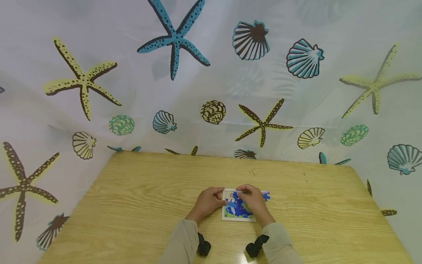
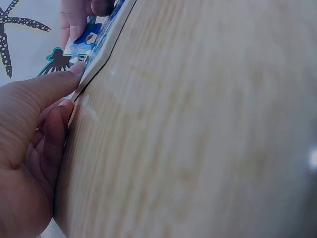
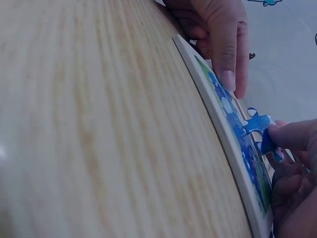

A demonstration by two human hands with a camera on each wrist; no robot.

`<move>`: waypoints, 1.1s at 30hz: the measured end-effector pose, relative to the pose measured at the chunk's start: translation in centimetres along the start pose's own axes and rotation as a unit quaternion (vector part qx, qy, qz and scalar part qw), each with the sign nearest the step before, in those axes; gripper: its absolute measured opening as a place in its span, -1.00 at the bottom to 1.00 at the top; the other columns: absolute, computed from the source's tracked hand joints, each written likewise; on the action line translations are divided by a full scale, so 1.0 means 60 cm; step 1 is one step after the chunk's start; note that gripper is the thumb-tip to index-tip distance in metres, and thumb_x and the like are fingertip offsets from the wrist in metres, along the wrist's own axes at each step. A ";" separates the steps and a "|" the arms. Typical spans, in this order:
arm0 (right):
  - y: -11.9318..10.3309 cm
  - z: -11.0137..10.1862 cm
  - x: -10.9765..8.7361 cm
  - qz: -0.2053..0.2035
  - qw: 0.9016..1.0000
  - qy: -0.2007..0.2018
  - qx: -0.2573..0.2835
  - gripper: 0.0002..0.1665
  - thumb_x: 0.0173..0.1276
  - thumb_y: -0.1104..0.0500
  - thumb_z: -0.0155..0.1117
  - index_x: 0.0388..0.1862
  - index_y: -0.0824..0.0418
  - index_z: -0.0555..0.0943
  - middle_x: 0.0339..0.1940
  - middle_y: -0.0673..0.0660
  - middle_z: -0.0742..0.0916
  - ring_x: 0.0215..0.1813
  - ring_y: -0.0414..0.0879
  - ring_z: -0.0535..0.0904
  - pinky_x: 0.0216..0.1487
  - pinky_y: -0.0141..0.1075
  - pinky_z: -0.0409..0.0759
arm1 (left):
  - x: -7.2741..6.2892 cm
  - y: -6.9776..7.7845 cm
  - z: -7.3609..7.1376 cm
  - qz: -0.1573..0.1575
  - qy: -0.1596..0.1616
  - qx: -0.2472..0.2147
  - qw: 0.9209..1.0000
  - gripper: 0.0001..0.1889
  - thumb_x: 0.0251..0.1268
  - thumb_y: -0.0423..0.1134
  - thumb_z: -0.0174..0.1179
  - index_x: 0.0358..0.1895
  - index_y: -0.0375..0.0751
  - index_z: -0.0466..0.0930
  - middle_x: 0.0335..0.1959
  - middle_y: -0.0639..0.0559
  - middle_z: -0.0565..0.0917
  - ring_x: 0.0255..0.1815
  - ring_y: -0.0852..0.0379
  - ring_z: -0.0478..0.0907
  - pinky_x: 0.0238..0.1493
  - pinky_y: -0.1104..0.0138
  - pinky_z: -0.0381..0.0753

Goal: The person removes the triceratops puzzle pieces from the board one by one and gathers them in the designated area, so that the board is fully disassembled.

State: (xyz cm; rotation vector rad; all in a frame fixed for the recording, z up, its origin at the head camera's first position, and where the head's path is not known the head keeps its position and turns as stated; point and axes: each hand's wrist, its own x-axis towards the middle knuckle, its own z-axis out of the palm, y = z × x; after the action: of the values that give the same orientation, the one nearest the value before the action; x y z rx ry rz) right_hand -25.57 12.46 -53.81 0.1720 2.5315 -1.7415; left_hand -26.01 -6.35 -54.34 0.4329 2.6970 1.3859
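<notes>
A small square jigsaw puzzle board with a pale raised rim lies on the table, showing a blue dinosaur picture partly filled in. At its left edge my left hand holds the board, thumb over the rim and fingers against the side. My right hand pinches a blue jigsaw piece between thumb and fingers, tilted above the upper part of the board. In the left wrist view that piece also shows. Part of the picture is hidden under my right hand.
Blue and purple jigsaw material shows just right of my right hand, partly covered by it. The wood-grain table extends around the board. A cloth printed with starfish and shells hangs behind and at both sides.
</notes>
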 end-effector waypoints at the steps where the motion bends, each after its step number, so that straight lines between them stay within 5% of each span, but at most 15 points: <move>1: 0.000 0.000 0.001 0.002 1.000 0.004 0.004 -0.87 0.31 0.27 0.25 -0.19 0.18 0.68 -0.18 0.06 0.65 -0.14 -0.07 0.48 -0.05 -0.20 0.44 | 0.000 0.001 0.000 -0.003 -0.001 -0.001 1.000 -0.48 0.06 -0.20 0.40 0.11 -0.34 0.57 -0.46 0.09 0.45 -0.43 0.19 0.33 -0.23 0.30 0.35; 16: 0.005 -0.021 0.000 0.016 0.996 0.029 0.082 -0.80 0.29 0.20 0.30 -0.16 0.27 0.69 -0.27 0.03 0.68 -0.25 -0.17 0.52 -0.22 -0.39 0.47 | 0.000 0.004 -0.001 -0.016 -0.004 -0.020 1.000 -0.49 0.07 -0.22 0.40 0.11 -0.35 0.57 -0.47 0.08 0.43 -0.43 0.18 0.32 -0.18 0.26 0.37; 22: 0.014 -0.065 0.000 0.030 0.993 0.060 0.097 -0.77 0.28 0.23 0.30 -0.13 0.33 0.67 -0.34 0.00 0.67 -0.34 -0.19 0.45 -0.40 -0.42 0.40 | -0.001 0.004 -0.003 -0.007 -0.007 -0.025 1.000 -0.55 0.08 -0.23 0.39 0.04 -0.34 0.58 -0.48 0.09 0.42 -0.44 0.17 0.31 -0.11 0.22 0.40; 33: 0.048 -0.164 -0.008 0.049 0.991 0.087 0.084 -0.66 0.31 0.18 0.28 -0.02 0.37 0.60 -0.32 -0.09 0.66 -0.31 -0.25 0.48 -0.33 -0.41 0.45 | 0.001 -0.006 0.003 0.000 -0.005 -0.022 1.000 -0.51 0.08 -0.20 0.39 0.09 -0.34 0.57 -0.47 0.09 0.42 -0.37 0.17 0.35 -0.02 0.16 0.45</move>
State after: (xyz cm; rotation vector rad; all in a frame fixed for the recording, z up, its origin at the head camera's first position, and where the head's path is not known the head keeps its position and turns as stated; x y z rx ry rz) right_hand -24.62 22.63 -52.91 0.4693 2.4386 -1.9794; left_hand -26.13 -6.37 -54.74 0.4349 2.6533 1.4361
